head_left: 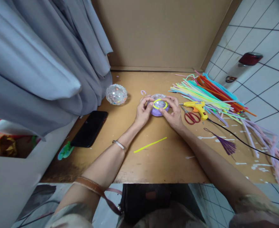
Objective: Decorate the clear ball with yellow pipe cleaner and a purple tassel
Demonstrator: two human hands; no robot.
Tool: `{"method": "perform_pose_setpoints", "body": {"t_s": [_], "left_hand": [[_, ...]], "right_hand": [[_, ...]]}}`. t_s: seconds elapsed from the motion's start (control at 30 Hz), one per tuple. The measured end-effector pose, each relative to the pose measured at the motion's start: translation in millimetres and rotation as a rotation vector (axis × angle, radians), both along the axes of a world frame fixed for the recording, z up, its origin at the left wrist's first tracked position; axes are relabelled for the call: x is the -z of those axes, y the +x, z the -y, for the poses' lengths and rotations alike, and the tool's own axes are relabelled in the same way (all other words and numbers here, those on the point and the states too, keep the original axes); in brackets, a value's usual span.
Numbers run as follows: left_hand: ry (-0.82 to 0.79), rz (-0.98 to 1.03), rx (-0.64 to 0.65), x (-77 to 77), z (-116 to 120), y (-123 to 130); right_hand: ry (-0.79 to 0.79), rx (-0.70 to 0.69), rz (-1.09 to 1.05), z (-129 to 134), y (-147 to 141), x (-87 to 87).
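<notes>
A clear ball [158,96] with purple strands wound round its lower part rests on the wooden table. A yellow pipe-cleaner ring [160,99] lies against the side facing me. My left hand [143,111] grips the ball and ring from the left, fingers curled and thumb near the ring. From the right, my right hand [173,113] holds them too, its thumb at the ring's lower edge. A straight yellow pipe cleaner [150,145] lies in front of my hands. The fingers partly hide the ball's sides.
Another clear ball [116,94] and a black phone [89,129] are at left. A yellow glue gun [196,108] with a cord, red scissors [192,118], a purple tassel [225,145] and many coloured pipe cleaners [208,95] lie right. A grey curtain [58,57] hangs at left.
</notes>
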State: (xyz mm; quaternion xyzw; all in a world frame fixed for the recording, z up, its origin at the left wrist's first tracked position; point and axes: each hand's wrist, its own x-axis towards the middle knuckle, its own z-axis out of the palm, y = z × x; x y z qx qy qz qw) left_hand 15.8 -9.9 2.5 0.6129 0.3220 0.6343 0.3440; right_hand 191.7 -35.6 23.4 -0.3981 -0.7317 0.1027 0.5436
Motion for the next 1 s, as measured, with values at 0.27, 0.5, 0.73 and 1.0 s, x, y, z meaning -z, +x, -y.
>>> {"method": "perform_pose_setpoints", "body": {"t_s": [0.27, 0.5, 0.73, 1.0], "left_hand": [[-0.02, 0.015, 0.034, -3.7, 3.3, -0.7], [-0.016, 0.026, 0.036, -4.8, 4.8, -1.1], [-0.002, 0.003, 0.04, -0.9, 1.8, -2.0], [0.023, -0.038, 0.018, -0.4, 0.8, -1.3]], "right_hand": [[0.015, 0.024, 0.007, 0.3, -1.0, 0.8], [-0.011, 0.031, 0.014, 1.1, -0.1, 0.0], [-0.022, 0.013, -0.013, 1.9, -0.9, -1.3], [-0.013, 0.025, -0.011, 2.1, -1.0, -1.5]]}}
